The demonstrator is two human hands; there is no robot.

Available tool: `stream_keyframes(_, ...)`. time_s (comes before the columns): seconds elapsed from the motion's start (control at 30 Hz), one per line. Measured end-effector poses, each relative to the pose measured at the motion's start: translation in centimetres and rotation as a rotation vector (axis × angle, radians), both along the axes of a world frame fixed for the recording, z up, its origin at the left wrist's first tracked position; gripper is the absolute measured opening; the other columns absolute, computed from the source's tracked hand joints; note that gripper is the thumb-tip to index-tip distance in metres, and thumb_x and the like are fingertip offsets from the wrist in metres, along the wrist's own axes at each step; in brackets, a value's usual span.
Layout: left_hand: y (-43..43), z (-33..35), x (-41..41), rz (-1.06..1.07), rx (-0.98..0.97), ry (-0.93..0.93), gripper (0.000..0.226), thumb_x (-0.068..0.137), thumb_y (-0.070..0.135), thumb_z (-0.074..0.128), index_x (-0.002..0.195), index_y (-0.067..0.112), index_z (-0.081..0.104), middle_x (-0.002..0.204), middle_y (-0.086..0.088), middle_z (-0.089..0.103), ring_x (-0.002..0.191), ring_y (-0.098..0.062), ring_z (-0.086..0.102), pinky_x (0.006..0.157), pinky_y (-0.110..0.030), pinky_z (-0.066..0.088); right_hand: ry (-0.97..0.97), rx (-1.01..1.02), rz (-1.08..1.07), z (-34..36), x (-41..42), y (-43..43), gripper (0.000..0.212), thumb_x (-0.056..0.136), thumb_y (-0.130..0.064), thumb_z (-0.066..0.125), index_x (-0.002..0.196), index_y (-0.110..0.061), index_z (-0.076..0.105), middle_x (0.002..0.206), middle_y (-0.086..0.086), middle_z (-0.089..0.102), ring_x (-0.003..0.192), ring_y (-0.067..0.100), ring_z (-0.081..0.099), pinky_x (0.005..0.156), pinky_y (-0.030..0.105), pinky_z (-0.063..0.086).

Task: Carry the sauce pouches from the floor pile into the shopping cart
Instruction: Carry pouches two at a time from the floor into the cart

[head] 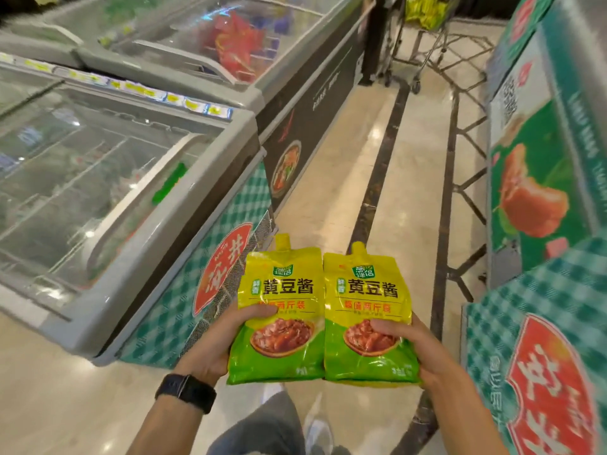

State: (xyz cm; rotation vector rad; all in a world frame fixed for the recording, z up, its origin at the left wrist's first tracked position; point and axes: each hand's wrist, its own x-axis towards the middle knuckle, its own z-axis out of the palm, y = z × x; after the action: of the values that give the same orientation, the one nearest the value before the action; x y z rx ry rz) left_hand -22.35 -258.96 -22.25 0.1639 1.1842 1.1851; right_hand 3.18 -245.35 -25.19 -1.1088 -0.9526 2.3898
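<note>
Thumbs lie on top. The left grip (212, 349) grasps the left pouch (279, 290); the right grip (423, 351) grasps the right pouch (369, 290), side by side.

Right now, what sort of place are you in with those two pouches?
Most likely a supermarket aisle: glass-topped chest freezers with yellow price tags on the left, a wire shopping cart ahead, and green printed product displays on the right.

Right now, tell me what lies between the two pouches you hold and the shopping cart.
Head view: only bare floor with dark stripes runs from the left pouch and right pouch up to the shopping cart.
</note>
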Motion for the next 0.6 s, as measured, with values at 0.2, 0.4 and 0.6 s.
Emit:
stream_keyframes(0.2,13.4,-1.2,-3.6,-0.102,-0.038,-0.076,0.092,0.036,0.015,0.1,0.121,0.005,0.066,0.12,-0.028,0.067,0.102,-0.047,0.068,0.089,-0.059,0.055,-0.115,0.0,-0.123,-0.2,-1.6,10.3,0.11,0.015,-0.02,0.1,0.118,-0.011,0.062,0.11,0.02,0.072,0.098,0.04,0.07,0.079,0.051,0.058)
stream_keyframes(0.4,28.1,-1.2,-6.8,-0.199,0.021,-0.047,0.099,0.034,0.024,0.101,0.124,0.007,0.064,0.121,-0.024,0.068,0.101,-0.041,0.07,0.093,-0.054,0.054,-0.161,0.027,-0.229,0.8,-3.5,22.7,0.112,0.024,-0.02,0.1,0.127,-0.012,0.057,0.116,0.018,0.07,0.105,0.039,0.067,0.081,0.051,0.056)
stream_keyframes(0.6,42.0,-1.5,-7.9,-0.296,0.007,-0.058,0.091,0.035,0.021,0.1,0.119,0.005,0.069,0.121,-0.024,0.068,0.101,-0.04,0.071,0.09,-0.05,0.057,-0.175,0.019,-0.329,0.4,-4.1,33.3,0.099,0.04,-0.014,0.094,0.131,-0.013,0.054,0.118,0.018,0.069,0.106,0.039,0.067,0.082,0.05,0.056)
